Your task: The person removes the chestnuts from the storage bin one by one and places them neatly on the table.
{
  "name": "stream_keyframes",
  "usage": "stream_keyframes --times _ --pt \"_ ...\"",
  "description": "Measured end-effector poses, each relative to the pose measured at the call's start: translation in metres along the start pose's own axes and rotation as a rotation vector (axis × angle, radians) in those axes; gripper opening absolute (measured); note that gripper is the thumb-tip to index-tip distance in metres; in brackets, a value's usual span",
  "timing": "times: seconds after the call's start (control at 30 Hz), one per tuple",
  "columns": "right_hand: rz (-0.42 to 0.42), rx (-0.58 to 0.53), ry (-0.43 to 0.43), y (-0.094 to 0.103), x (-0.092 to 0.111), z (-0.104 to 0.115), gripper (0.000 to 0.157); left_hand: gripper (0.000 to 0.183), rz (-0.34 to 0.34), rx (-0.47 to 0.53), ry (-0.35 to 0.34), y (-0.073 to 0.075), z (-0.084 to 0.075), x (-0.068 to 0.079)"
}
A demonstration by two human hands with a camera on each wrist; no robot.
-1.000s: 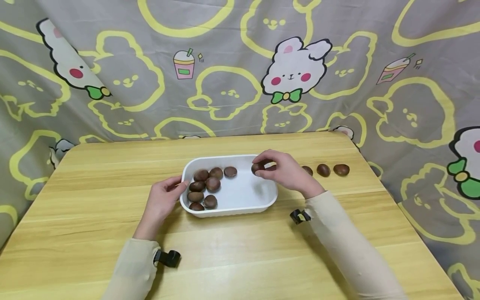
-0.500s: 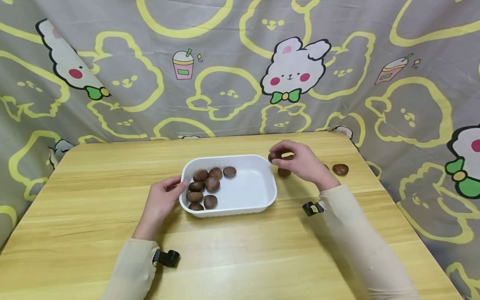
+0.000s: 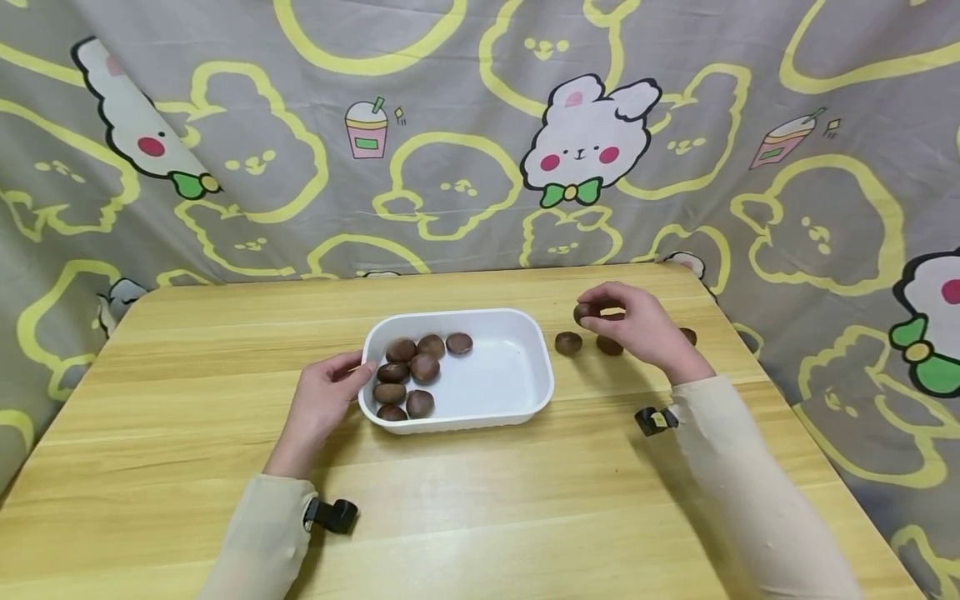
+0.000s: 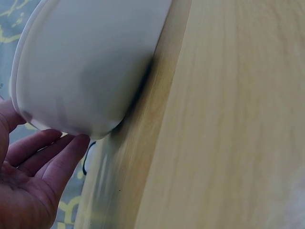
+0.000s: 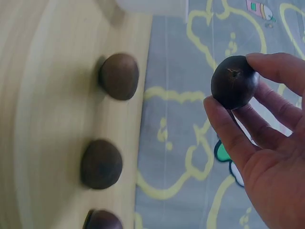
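Observation:
A white plastic tray (image 3: 495,379) stands on the table, with several brown chestnuts (image 3: 424,367) gathered in its left part. My left hand (image 3: 322,404) grips the tray's left end. In the left wrist view its thumb is at the rim and its fingers (image 4: 62,162) touch the outer wall. To the right of the tray, my right hand (image 3: 645,329) pinches a dark chestnut (image 5: 233,83) between thumb and fingers, above the table. Beneath and beside that hand lie a chestnut (image 3: 568,342), a second chestnut (image 3: 610,345) and, partly hidden, another chestnut (image 3: 687,336).
The light wooden table (image 3: 450,517) reaches back to a grey patterned curtain (image 3: 450,208). That curtain also hangs along the right side. A black camera mount (image 3: 333,516) sits at the left wrist, and a similar mount (image 3: 656,420) at the right.
My right hand has moved right, from over the tray to over the row of chestnuts, carrying its chestnut. The left hand and the tray have stayed in place.

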State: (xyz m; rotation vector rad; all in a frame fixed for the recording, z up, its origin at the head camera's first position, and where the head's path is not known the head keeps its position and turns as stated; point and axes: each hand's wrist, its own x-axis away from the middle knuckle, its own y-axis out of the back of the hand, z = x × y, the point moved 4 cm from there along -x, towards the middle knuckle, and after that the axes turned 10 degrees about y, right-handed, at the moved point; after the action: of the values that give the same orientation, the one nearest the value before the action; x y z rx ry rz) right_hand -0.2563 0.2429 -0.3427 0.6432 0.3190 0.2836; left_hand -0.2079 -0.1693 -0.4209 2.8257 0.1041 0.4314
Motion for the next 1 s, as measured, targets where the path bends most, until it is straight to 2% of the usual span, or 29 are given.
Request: stream_keyframes --times 0.2,0.63,1.0 --pt "-0.028 0.014 -0.014 0.008 0.007 -0.013 0.030 0.042 0.000 0.011 0.004 0.001 0.001 -0.001" --pt "-0.086 0.117 -0.059 0.036 0.026 -0.047 0.031 0.043 0.008 0.021 0.003 0.000 0.001 0.000" --pt "-0.110 0.147 -0.115 0.052 0.041 -0.062 0.033 0.044 0.010 0.015 -0.006 0.001 -0.001 0.002"
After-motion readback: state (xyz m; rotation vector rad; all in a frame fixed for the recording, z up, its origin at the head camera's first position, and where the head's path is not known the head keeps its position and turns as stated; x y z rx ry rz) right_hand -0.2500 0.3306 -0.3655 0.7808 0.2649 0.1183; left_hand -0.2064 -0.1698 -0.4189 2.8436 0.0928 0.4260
